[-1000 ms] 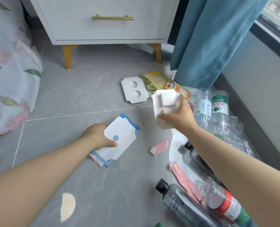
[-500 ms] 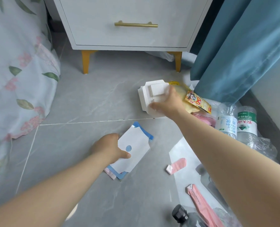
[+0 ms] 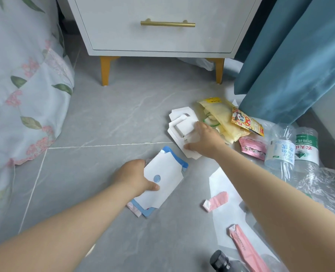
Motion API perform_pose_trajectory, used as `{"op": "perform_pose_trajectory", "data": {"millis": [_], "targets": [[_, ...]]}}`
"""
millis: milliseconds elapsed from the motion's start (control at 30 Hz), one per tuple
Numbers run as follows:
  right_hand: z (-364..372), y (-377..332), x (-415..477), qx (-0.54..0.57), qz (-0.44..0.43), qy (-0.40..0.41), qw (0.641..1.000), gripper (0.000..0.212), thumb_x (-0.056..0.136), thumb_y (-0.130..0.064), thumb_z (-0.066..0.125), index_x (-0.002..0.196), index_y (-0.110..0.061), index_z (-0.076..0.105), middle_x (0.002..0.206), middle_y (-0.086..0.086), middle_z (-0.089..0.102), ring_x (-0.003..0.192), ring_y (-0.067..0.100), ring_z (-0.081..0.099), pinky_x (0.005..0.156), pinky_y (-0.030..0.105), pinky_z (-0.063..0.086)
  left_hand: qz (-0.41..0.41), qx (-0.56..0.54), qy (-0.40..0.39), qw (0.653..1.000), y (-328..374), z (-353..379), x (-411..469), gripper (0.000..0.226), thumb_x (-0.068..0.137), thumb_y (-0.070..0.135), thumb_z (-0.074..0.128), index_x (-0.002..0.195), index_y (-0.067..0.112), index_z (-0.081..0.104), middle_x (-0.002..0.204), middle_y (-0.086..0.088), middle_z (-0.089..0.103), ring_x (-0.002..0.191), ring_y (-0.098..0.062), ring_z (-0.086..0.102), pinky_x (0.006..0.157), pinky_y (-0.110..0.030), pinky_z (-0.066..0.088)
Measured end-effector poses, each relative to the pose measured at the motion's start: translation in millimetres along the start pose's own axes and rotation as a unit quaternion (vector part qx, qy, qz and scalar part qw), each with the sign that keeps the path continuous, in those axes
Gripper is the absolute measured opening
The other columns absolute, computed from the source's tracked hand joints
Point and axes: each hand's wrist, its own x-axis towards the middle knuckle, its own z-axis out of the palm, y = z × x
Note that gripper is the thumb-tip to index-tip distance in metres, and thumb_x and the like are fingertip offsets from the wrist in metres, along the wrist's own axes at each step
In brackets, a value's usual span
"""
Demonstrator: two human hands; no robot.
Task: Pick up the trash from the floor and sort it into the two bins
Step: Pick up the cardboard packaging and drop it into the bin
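Pinching a white and blue paper (image 3: 162, 173) down by the floor (image 3: 113, 118), the left hand (image 3: 133, 178) is holding it. The right hand (image 3: 205, 141) is gripping a white card tray (image 3: 179, 130) beside the yellow bag (image 3: 219, 114).

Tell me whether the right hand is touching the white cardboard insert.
Touching. The head view shows the right hand gripping the white cardboard insert, fingers over its top and thumb against its lower edge, with no gap.
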Motion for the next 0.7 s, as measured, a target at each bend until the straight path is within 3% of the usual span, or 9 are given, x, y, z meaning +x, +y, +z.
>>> {"op": "perform_pose_trajectory", "data": {"millis": [200, 367, 500, 633, 700], "targets": [[-4, 30, -50, -0.027, -0.008, -0.023, 0.999, 0.084, 0.075, -0.035, 0.077, 0.143, -0.014, 0.033, 0.147, 0.004, 0.037, 0.135, 0.023, 0.035, 0.104, 0.032, 0.033, -0.008, 0.01, 0.002, 1.0, 1, -1, -1, 0.045, 0.066, 0.04, 0.083, 0.069, 0.026, 0.04, 0.075, 0.013, 0.05, 0.072, -0.012, 0.051, 0.051, -0.023, 0.031], [-7, 25, -47, -0.026, 0.038, -0.028, 0.999, 0.07, 0.067, -0.038, 0.08, 0.124, -0.012, 0.047, 0.126, 0.006, 0.05, 0.121, 0.026, 0.045, 0.087, 0.032, 0.04, -0.017, 0.019, -0.004, 1.0, 2, 1, -1, 0.044, 0.064, 0.041, 0.084, 0.071, 0.025, 0.043, 0.075, 0.014, 0.051, 0.074, -0.013, 0.053, 0.052, -0.024, 0.034], [-4, 4, -40, 0.006, 0.07, 0.011, 0.997, 0.097, 0.069, -0.052, 0.077, 0.142, -0.008, 0.03, 0.138, 0.011, 0.044, 0.129, 0.03, 0.039, 0.099, 0.037, 0.041, -0.016, 0.023, -0.002, 1.0, 4, 1, 1, 0.043, 0.063, 0.041, 0.084, 0.073, 0.025, 0.046, 0.076, 0.013, 0.053, 0.077, -0.014, 0.055, 0.055, -0.026, 0.036], [-3, -4, -33, -0.038, 0.102, 0.01, 0.994, 0.108, 0.071, -0.058, 0.074, 0.148, -0.007, 0.018, 0.147, 0.009, 0.035, 0.138, 0.029, 0.03, 0.108, 0.043, 0.033, -0.015, 0.033, 0.0, 0.999, 4, 2, 2, 0.044, 0.063, 0.043, 0.084, 0.072, 0.025, 0.045, 0.076, 0.013, 0.052, 0.077, -0.015, 0.055, 0.057, -0.027, 0.037], [-5, -4, -31, -0.064, 0.11, 0.021, 0.992, 0.109, 0.068, -0.061, 0.074, 0.147, -0.009, 0.021, 0.146, 0.008, 0.035, 0.137, 0.029, 0.03, 0.108, 0.043, 0.028, -0.014, 0.034, -0.001, 0.999, 4, 3, 4, 0.044, 0.063, 0.043, 0.084, 0.072, 0.024, 0.045, 0.077, 0.012, 0.052, 0.078, -0.015, 0.055, 0.059, -0.027, 0.038]]}}
